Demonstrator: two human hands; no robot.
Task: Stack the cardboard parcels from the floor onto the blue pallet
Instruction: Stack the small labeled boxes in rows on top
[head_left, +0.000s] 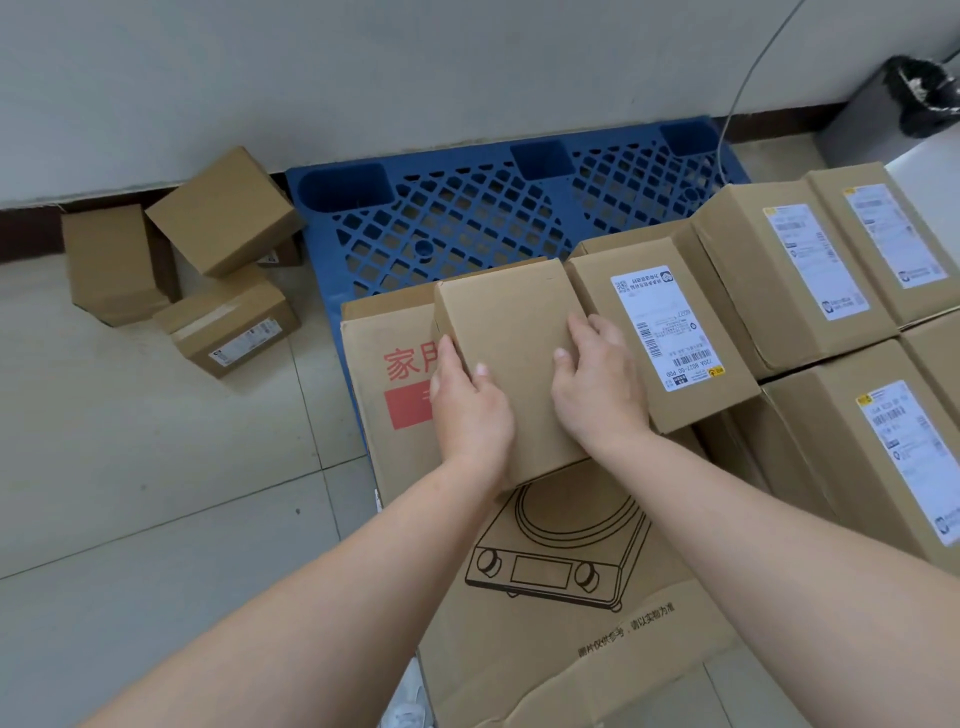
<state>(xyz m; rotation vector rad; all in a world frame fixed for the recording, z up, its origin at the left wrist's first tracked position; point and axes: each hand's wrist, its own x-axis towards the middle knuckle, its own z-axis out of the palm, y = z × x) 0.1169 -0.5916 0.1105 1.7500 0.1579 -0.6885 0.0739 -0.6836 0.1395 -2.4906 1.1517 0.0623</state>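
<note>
Here the left hand (470, 410) and right hand (597, 384) clasp the parcel (511, 317), fingers (449, 349) curled over its side edges.

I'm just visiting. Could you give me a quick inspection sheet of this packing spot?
Surface: tiled floor; blue pallet against the wall.
Job's things: plain parcel over printed carton; labelled parcels at right; floor parcels at left.
Clutter: nothing seen.
Hands: left hand and right hand grip the plain parcel.
Cables: grey cable hangs by the wall.
Surroundings: pale wall, lined bin.
</note>
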